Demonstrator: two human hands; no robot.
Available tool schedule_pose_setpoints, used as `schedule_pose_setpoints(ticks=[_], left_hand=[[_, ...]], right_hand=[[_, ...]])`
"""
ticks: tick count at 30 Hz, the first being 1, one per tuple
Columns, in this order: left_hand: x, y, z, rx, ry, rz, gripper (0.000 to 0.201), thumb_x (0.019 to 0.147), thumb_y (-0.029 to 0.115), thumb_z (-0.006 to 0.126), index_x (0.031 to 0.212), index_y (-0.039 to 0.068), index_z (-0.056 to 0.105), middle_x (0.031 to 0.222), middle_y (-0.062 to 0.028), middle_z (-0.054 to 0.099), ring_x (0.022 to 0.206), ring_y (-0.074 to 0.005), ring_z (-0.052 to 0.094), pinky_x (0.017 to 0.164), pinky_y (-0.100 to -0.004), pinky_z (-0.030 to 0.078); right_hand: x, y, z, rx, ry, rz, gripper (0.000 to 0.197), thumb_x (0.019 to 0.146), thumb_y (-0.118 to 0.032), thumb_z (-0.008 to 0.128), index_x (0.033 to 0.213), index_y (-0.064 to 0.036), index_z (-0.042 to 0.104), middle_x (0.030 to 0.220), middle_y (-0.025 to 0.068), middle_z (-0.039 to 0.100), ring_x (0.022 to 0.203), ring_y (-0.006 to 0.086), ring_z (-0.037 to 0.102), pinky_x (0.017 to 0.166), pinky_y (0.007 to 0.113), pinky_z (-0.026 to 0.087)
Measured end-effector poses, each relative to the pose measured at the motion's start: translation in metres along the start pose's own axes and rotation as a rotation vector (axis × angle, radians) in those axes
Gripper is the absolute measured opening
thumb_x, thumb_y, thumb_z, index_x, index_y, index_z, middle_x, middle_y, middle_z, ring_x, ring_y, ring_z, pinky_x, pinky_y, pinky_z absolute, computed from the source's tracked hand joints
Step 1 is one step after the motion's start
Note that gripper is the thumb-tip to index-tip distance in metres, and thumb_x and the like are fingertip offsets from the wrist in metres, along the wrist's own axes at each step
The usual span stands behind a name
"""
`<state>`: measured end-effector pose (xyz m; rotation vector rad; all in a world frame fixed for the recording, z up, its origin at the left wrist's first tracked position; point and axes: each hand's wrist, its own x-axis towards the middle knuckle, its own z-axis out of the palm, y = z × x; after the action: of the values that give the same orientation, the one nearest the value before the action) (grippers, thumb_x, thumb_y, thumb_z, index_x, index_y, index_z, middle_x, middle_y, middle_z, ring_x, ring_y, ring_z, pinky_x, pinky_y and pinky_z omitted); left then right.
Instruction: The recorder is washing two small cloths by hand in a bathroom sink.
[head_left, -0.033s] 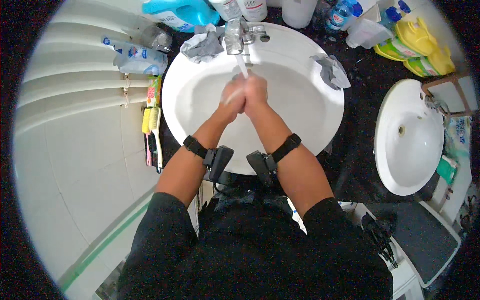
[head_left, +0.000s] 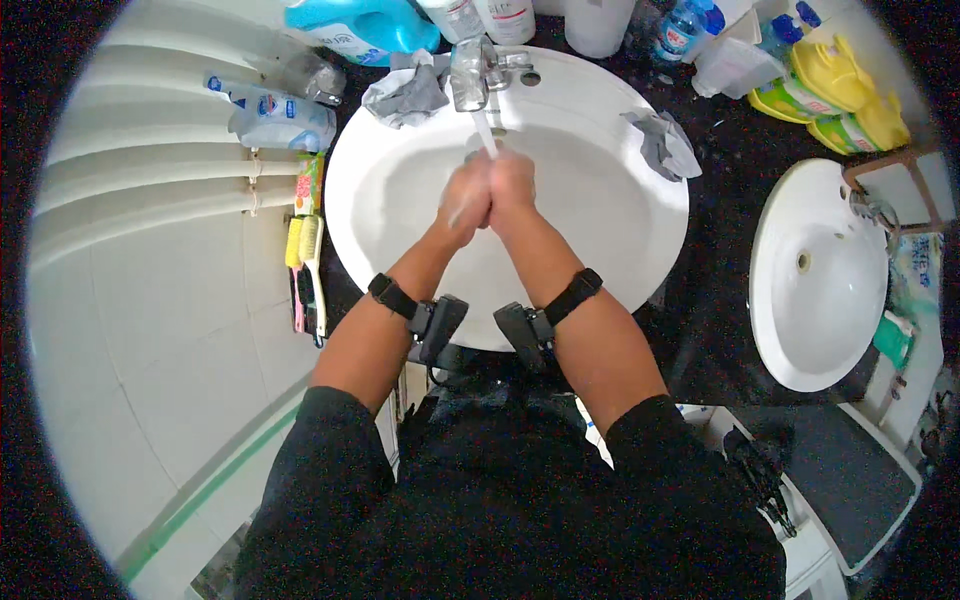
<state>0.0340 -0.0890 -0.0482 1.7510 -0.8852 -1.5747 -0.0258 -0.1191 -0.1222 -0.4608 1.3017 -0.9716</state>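
Observation:
My left hand (head_left: 464, 196) and my right hand (head_left: 512, 182) press together over the white oval washbasin (head_left: 352, 215). From the chrome faucet (head_left: 469, 75), a stream of water (head_left: 484, 132) runs down onto them. Wet, blurred fingers overlap at the far end of the hands, so their pose and anything between the palms stay hidden. A crumpled grey-and-white cloth (head_left: 408, 95) lies on the rim left of the faucet. Another grey cloth (head_left: 663, 147) hangs over the rim at the right. Each forearm wears a black strap with a small dark device.
Along the back stand a blue jug (head_left: 362, 28) and white bottles (head_left: 507, 18). Brushes (head_left: 309, 250) and a clear bottle (head_left: 285, 120) line the left wall. Yellow bottles (head_left: 830, 75) sit at the far right, beyond the dark counter (head_left: 715, 215). A second white basin (head_left: 825, 300) is nearer.

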Motion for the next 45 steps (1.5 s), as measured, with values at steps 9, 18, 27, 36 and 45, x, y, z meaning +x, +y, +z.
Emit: schedule_pose_setpoints(ticks=[9, 18, 27, 36, 45], left_hand=[[-0.003, -0.001, 0.001, -0.309, 0.220, 0.049, 0.048, 0.094, 0.041, 0.031, 0.105, 0.000, 0.053, 0.096, -0.0134, 0.058, 0.084, -0.0237, 0.056, 0.075, -0.0357, 0.044], [0.003, 0.000, -0.009, -1.265, -0.074, 0.002, 0.046, 0.096, 0.038, 0.022, 0.123, 0.009, 0.044, 0.126, -0.0096, 0.046, 0.117, -0.0252, 0.043, 0.101, -0.0420, 0.031], [-0.026, 0.005, 0.028, -1.004, -0.261, -0.066, 0.046, 0.092, 0.047, 0.031, 0.117, 0.011, 0.046, 0.107, -0.0044, 0.055, 0.100, -0.0201, 0.053, 0.087, -0.0347, 0.043], [-0.017, 0.011, 0.001, -0.436, -0.204, -0.177, 0.053, 0.088, 0.060, 0.027, 0.101, 0.013, 0.049, 0.080, -0.0017, 0.055, 0.064, -0.0148, 0.054, 0.045, -0.0288, 0.040], [-0.016, 0.017, 0.018, -0.271, -0.013, -0.035, 0.028, 0.089, 0.036, 0.037, 0.094, 0.012, 0.050, 0.064, -0.0001, 0.048, 0.044, -0.0116, 0.044, 0.032, -0.0252, 0.025]], right_hand=[[-0.033, -0.030, -0.033, -0.755, 0.367, -0.651, 0.037, 0.087, -0.030, 0.047, 0.079, 0.0046, 0.056, 0.065, 0.0204, 0.056, 0.062, 0.0358, 0.054, 0.062, 0.043, 0.042], [-0.075, -0.051, -0.038, -0.089, 0.331, -0.194, 0.033, 0.086, -0.032, 0.055, 0.074, -0.0003, 0.056, 0.070, 0.0007, 0.052, 0.062, 0.0123, 0.045, 0.057, 0.032, 0.037], [-0.057, -0.062, -0.019, -0.923, 0.140, -0.887, 0.027, 0.074, -0.025, 0.060, 0.088, -0.0012, 0.057, 0.088, 0.0183, 0.059, 0.085, 0.0363, 0.055, 0.075, 0.044, 0.042], [-0.031, -0.046, -0.021, -0.329, -0.342, -0.200, 0.042, 0.079, -0.037, 0.056, 0.096, 0.0022, 0.058, 0.087, 0.0205, 0.060, 0.086, 0.0315, 0.058, 0.076, 0.039, 0.045], [-0.022, -0.025, -0.005, -0.760, 0.016, -0.362, 0.031, 0.086, -0.024, 0.043, 0.088, 0.0021, 0.061, 0.086, 0.0207, 0.062, 0.080, 0.0353, 0.061, 0.069, 0.044, 0.048]])
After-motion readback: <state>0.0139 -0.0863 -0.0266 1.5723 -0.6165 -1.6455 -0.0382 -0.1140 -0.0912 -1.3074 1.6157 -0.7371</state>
